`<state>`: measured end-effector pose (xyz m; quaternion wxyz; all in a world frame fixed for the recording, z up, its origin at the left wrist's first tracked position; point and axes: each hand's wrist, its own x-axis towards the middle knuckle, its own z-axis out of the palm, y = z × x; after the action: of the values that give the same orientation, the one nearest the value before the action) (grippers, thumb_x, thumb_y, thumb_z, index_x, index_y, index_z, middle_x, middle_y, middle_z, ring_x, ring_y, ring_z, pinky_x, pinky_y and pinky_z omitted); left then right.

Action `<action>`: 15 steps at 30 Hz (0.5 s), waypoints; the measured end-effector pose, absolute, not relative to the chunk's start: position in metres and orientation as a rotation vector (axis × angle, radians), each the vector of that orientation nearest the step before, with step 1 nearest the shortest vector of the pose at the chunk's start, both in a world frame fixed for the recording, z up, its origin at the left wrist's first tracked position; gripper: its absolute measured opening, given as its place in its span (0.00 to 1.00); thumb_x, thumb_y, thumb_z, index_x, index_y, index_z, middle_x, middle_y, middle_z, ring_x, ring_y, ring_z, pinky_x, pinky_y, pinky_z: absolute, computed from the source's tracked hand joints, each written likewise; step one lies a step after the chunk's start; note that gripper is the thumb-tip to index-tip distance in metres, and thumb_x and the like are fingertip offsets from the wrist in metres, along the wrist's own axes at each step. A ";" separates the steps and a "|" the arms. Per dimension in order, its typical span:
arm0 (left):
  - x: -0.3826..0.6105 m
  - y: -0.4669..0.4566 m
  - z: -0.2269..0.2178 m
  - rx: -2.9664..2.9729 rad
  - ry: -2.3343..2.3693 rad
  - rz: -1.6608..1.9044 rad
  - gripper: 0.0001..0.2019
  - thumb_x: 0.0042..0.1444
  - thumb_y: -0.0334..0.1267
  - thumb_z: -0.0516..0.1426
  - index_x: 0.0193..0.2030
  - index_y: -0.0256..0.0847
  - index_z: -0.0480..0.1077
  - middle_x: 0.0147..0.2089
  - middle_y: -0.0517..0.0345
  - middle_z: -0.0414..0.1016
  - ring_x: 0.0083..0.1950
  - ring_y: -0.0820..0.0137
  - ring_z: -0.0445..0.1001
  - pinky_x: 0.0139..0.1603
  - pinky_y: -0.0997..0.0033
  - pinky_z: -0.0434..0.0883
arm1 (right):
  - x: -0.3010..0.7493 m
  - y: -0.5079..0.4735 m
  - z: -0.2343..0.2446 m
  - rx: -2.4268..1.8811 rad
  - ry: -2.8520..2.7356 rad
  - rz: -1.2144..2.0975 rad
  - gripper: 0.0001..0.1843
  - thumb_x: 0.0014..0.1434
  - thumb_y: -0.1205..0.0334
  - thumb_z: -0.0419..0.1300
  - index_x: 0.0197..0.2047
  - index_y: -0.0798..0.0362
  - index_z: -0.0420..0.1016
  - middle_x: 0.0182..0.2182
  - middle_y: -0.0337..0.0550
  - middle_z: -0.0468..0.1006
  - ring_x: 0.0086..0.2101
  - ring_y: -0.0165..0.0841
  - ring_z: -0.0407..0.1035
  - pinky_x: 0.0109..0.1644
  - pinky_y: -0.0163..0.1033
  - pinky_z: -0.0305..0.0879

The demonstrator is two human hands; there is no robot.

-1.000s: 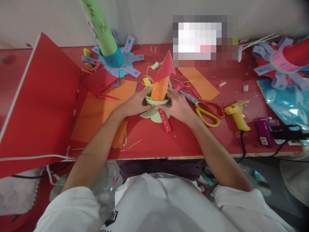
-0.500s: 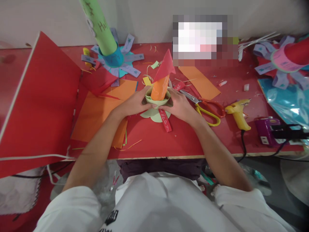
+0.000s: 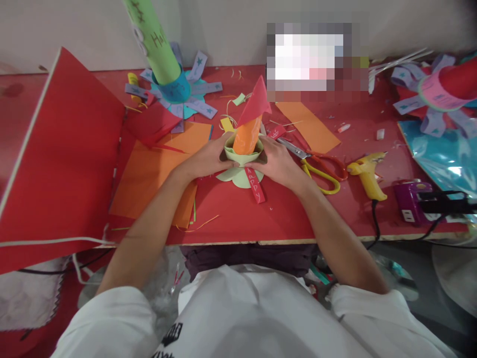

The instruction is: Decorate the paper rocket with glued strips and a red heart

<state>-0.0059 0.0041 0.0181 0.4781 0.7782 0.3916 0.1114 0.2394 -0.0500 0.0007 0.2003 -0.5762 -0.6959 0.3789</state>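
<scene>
An orange paper tube (image 3: 246, 135) with a red paper cone (image 3: 256, 102) on top stands at the middle of the red table (image 3: 276, 214). A pale green paper ring (image 3: 241, 154) wraps its foot, above a pale green flat base (image 3: 238, 177). A red strip lettered "happy" (image 3: 255, 185) lies out from the base toward me. My left hand (image 3: 206, 159) closes on the ring from the left. My right hand (image 3: 278, 161) closes on it from the right. Both sets of fingers press the ring against the tube.
Orange paper sheets (image 3: 156, 174) lie left of the hands, beside a large raised red sheet (image 3: 63, 154). Scissors (image 3: 316, 166), a yellow glue gun (image 3: 367, 174) and a purple plug block (image 3: 412, 201) lie to the right. A finished green tube craft (image 3: 164, 59) stands behind; another craft (image 3: 439, 92) is far right.
Almost nothing differs. Both hands stay clasped on the green ring, with only a slight shift of the fingers and the view.
</scene>
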 end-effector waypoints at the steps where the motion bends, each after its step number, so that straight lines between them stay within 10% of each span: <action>1: -0.006 0.004 0.018 1.898 0.956 0.272 0.41 0.54 0.50 0.66 0.73 0.40 0.63 0.69 0.49 0.69 0.62 0.71 0.74 0.66 0.72 0.73 | 0.240 -0.050 0.001 -1.605 -1.945 1.056 0.50 0.52 0.32 0.65 0.71 0.51 0.67 0.66 0.43 0.62 0.68 0.25 0.60 0.82 0.46 0.63; 15: -0.006 0.004 0.021 1.926 0.982 0.261 0.39 0.54 0.52 0.66 0.69 0.37 0.65 0.66 0.50 0.71 0.60 0.72 0.74 0.62 0.75 0.74 | 0.240 -0.051 0.003 -1.620 -1.958 1.086 0.45 0.54 0.39 0.66 0.71 0.46 0.66 0.65 0.38 0.63 0.68 0.24 0.61 0.82 0.44 0.62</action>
<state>-0.0060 0.0037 0.0210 0.4635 0.7837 0.3997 0.1062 0.2403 -0.0505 0.0031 0.1880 -0.5758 -0.6959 0.3858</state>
